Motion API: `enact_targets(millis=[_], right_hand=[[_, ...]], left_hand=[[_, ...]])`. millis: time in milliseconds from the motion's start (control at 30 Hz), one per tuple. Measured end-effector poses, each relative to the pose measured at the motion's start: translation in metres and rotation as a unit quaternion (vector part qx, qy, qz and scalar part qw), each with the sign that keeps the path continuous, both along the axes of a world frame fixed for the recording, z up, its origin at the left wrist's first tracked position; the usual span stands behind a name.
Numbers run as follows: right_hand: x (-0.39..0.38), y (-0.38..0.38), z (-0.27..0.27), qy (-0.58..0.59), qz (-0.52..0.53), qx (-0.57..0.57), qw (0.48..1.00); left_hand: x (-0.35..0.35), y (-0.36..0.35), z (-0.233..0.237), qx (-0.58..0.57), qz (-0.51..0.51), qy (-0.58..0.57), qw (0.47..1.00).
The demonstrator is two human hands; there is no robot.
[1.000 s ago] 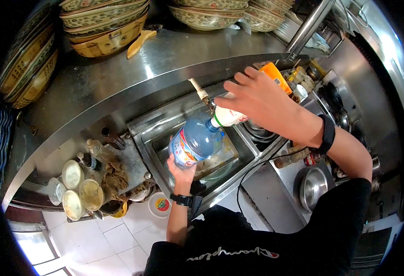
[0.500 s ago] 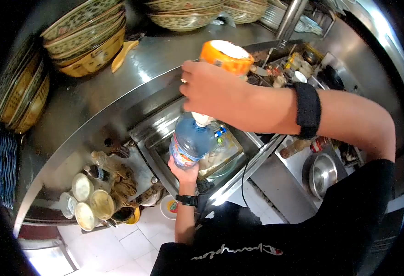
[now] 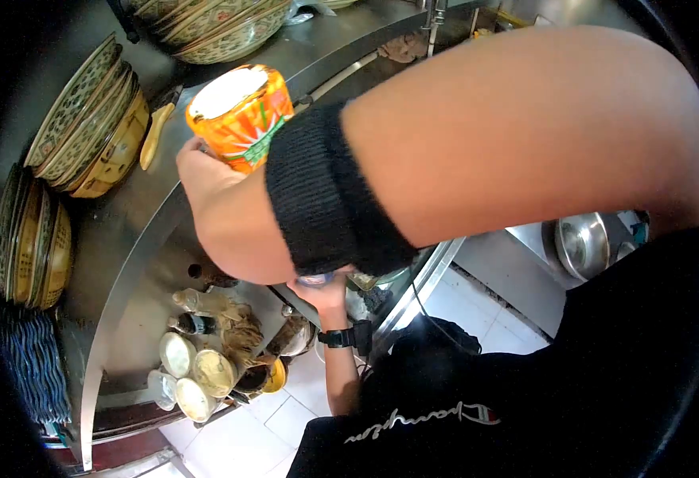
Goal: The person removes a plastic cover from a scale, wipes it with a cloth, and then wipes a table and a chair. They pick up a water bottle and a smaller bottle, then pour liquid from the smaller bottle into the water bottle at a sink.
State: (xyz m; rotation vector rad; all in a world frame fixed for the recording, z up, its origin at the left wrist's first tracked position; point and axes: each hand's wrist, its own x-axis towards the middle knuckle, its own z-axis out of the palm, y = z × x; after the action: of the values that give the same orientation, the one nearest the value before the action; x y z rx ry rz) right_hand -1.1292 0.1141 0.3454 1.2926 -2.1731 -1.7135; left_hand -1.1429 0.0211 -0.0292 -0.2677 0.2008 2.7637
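My right hand [image 3: 214,191] is wrapped round an orange package [image 3: 242,119] with green and white markings and a pale round top, raised over the curved steel counter. The fingers are partly hidden behind the wrist. Below the right forearm, my left hand [image 3: 322,293] grips a clear bluish plastic bottle [image 3: 315,280]. Only a small part of the bottle shows; its neck and upper body are hidden by the right arm.
Stacked patterned bowls [image 3: 87,119] stand at the left and top. Blue wavy items [image 3: 35,366] lie lower left. Several tubs [image 3: 214,373] and a dark bottle [image 3: 193,323] sit on a lower shelf. A metal bowl [image 3: 582,245] is at the right.
The view has shifted. My right hand has moved left, away from above the bottle, with the orange package. The right arm now covers most of the bottle and the sink.
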Motion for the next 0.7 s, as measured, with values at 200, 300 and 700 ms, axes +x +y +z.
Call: enact_targets(millis=[200,300,700], right_hand=[[0.003,0.000,0.000,-0.005,-0.004,0.001,1.000],[0.006,0.000,0.001,-0.006,-0.004,0.003,1.000],[0.010,0.000,-0.001,-0.003,-0.007,0.001,1.000]], left_hand=[[0.007,0.003,0.005,-0.003,0.018,-0.050,0.999],[0.007,0.002,-0.005,-0.034,0.005,0.037,0.999],[0.013,0.006,0.009,0.012,0.027,-0.015,0.999]])
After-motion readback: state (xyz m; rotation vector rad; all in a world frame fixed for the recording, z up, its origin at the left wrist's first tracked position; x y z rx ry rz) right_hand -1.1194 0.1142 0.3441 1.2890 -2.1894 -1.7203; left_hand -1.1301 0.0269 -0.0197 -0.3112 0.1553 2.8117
